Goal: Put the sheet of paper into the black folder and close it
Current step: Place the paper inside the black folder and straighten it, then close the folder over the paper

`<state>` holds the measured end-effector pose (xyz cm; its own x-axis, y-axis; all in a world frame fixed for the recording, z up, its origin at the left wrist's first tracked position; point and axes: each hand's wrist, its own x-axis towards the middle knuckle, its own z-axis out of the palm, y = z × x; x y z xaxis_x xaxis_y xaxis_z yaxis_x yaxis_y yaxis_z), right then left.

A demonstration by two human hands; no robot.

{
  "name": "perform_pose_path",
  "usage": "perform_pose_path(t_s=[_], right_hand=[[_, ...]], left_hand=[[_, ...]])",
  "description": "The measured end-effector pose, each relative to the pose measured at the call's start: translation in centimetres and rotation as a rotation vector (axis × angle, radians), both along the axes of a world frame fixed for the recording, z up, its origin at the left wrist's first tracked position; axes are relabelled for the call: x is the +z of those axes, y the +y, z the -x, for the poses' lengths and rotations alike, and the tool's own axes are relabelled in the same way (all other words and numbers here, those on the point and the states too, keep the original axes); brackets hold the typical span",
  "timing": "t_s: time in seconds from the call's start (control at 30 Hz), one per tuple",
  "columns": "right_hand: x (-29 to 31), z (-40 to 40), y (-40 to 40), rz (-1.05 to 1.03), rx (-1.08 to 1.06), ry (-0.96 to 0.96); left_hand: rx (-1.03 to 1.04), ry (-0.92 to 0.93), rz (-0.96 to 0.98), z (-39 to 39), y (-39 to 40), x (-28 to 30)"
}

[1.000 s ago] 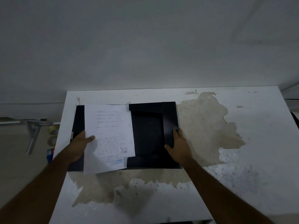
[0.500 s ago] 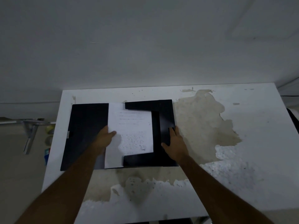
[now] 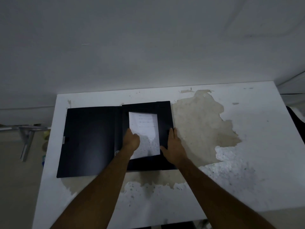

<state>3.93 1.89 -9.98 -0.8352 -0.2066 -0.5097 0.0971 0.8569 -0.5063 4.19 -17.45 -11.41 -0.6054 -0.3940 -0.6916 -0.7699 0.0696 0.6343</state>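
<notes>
The black folder (image 3: pixel 89 139) lies open on the table, its cover spread flat to the left and its tray half with flaps to the right. The white sheet of paper (image 3: pixel 145 128) with printed lines sits inside the right half, its top and right edges tucked under the flaps and its left edge curled up. My left hand (image 3: pixel 131 140) grips the sheet's left edge. My right hand (image 3: pixel 173 144) rests flat on the folder's right flap, holding it down.
The white table (image 3: pixel 247 179) has a large worn brown patch (image 3: pixel 201 126) right of the folder. A white wall rises behind it. Metal legs (image 3: pixel 26 141) and small objects stand on the floor at left. The table's edges are close on the left and front.
My left hand has carried the sheet rightward from the left cover into the right half, under the flaps. My right hand has stayed on the right flap.
</notes>
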Motion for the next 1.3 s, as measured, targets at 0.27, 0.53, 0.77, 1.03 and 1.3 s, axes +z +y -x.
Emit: perform_pose_path(t_s=[0.27, 0.53, 0.77, 1.03, 1.3], right_hand=[[0.0, -0.1, -0.4, -0.019, -0.014, 0.001], [-0.8, -0.3, -0.7, -0.045, -0.036, 0.043], [-1.2, -0.3, -0.6, -0.054, -0.048, 0.050], [-2.1, -0.2, -0.5, -0.071, -0.048, 0.069], [-1.8, -0.2, -0.6, -0.070, -0.044, 0.059]], left_hand=[[-0.256, -0.078, 0.447, -1.4, -4.8, 1.0], [-0.013, -0.418, 0.615, -5.8, -14.7, 1.5], [0.048, -0.457, 0.604, -6.6, -17.3, 0.8], [0.041, -0.492, 0.687, -7.4, -20.2, -0.3], [0.011, -0.280, 0.699, -8.5, -22.9, 3.2]])
